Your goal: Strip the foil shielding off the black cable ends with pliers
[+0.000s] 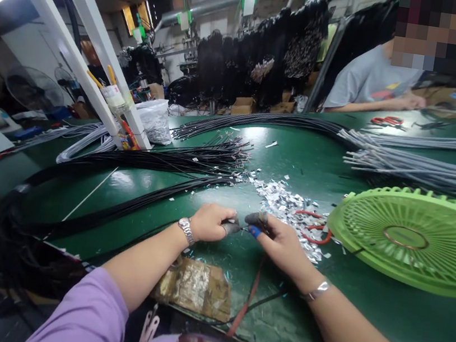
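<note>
While your hands meet at the near middle of the green table (380, 322), treat the step in hand as stripping work on a single cable end (244, 229). Your left hand (210, 222) is closed in a pinch on it, with a grey fingertip cover (231, 227) on the thumb. Your right hand (281, 243) is clamped on the tip from the other side, with a blue fingertip cover (254, 231) showing. The cable end sits between the two pinches, just above the table and near the heap of foil scraps (287, 202). Whether foil remains on this end is too small to tell.

As a judgement, the next move calls for a firm hold by the left hand while the right hand draws or twists straight outward, without kinking the wire. Avoid the red loops (313, 228) just beside the right hand and the green fan guard (409, 236) beyond them. The black cable bundle (148, 162) lies well apart to your left.
</note>
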Demonstrator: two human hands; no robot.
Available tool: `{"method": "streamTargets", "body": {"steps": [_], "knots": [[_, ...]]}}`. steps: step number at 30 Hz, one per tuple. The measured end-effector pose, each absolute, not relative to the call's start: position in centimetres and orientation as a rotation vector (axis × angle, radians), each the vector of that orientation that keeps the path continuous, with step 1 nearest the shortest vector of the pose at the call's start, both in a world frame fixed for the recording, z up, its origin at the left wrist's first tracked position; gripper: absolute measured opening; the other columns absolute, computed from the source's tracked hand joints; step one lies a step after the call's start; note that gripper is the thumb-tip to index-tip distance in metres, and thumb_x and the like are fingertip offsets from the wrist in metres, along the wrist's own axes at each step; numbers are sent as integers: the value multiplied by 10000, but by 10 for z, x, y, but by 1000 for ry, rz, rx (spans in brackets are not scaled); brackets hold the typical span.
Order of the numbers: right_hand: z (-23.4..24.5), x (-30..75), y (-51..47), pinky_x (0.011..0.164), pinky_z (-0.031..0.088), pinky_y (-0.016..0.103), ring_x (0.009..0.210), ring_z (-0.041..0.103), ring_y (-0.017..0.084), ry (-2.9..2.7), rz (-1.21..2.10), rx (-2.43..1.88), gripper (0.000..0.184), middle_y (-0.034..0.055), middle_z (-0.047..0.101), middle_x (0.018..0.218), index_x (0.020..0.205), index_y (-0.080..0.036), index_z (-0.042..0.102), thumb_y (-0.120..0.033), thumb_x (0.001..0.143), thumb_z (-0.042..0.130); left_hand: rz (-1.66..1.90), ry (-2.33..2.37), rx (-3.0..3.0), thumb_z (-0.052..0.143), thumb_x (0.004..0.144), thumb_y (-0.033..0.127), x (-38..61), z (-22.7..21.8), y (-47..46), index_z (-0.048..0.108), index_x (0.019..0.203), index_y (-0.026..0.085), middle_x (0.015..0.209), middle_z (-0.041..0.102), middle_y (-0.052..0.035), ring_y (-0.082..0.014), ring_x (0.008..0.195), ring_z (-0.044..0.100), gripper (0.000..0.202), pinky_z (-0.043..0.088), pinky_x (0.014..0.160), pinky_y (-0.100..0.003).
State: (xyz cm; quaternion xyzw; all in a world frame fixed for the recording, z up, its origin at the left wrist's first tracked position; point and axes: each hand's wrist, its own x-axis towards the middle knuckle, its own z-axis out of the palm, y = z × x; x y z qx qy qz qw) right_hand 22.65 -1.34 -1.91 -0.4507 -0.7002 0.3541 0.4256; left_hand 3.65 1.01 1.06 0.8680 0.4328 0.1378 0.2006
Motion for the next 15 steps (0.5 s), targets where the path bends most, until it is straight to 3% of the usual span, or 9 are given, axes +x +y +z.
{"method": "streamTargets", "body": {"steps": [5, 8, 11, 15], "knots": [[-17, 227, -10, 662, 468, 326, 686, 589, 199, -1612, 1158, -1114, 70, 10, 667, 689, 679, -234, 634, -283, 635, 610, 352, 1115, 2495, 575, 770, 229, 36, 10, 8, 622, 707, 180, 593, 553, 12, -102, 559, 430, 92, 270, 539, -234], [-16, 224, -11, 508, 393, 257, 558, 504, 139, -1409, 1395, -1124, 121, -24, 583, 587, 665, -217, 605, -289, 582, 656, 423, 1042, 2359, 587, 767, 253, 37, 8, 9, 590, 680, 166, 573, 532, 23, -89, 546, 423, 122, 291, 542, -222], [-16, 220, -12, 409, 254, 217, 466, 382, 88, -1206, 1540, -1137, 214, -46, 523, 548, 661, -207, 571, -302, 532, 713, 477, 979, 2002, 602, 765, 331, 40, 3, 10, 524, 654, 153, 518, 487, 44, -68, 485, 414, 224, 322, 514, -205], [-17, 216, -14, 397, 221, 210, 468, 389, 87, -1101, 1689, -1069, 275, -33, 526, 564, 661, -204, 540, -318, 520, 746, 527, 948, 1545, 694, 633, 529, 44, -1, 11, 481, 689, 154, 470, 458, 75, -47, 402, 385, 435, 314, 433, -188]]}}
